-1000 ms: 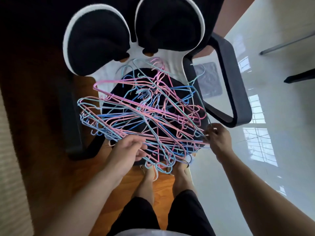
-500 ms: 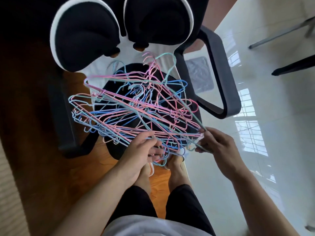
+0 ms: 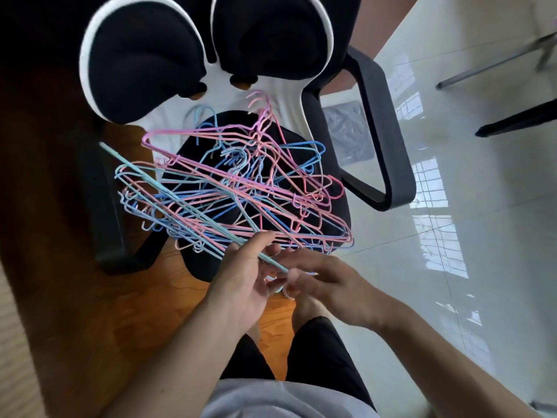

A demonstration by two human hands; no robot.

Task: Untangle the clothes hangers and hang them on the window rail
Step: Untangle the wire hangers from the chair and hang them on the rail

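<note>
- Floor (image 3: 482,267) fills your view from 1 to 5 o'clock: glossy pale tile mirroring bright window panes; at 7 to 9 o'clock it turns to warm orange wood (image 3: 90,312).
- Office chair (image 3: 382,164) stands at 12 o'clock: two rounded black padded lobes rimmed in white plastic, a black seat below them, and two looped black armrests, one at 2 o'clock, one in shadow at 9 o'clock.
- Tangle of hangers (image 3: 241,191) lies over the seat, at the centre of your view: thin coated wire in pink, blue and pale teal, triangular frames with curled hooks, too interlocked for you to count.
- Your legs in black shorts (image 3: 325,357) sit at 6 o'clock, with grey shirt hem below; two bare feet show partly behind your hands.
- Dark bars (image 3: 518,119) and a metal leg cross the tile at 2 o'clock.
- Teal hanger (image 3: 187,203) runs as one long straight wire from 10 o'clock across the heap to your hands.
- Your left hand (image 3: 244,285) has its fingers curled round the near end of that teal wire, thumb laid along it.
- Your right hand (image 3: 328,282) reaches in just beside it, fingertips bent among the wires at the heap's near edge; you cannot tell whether it grips anything.
</note>
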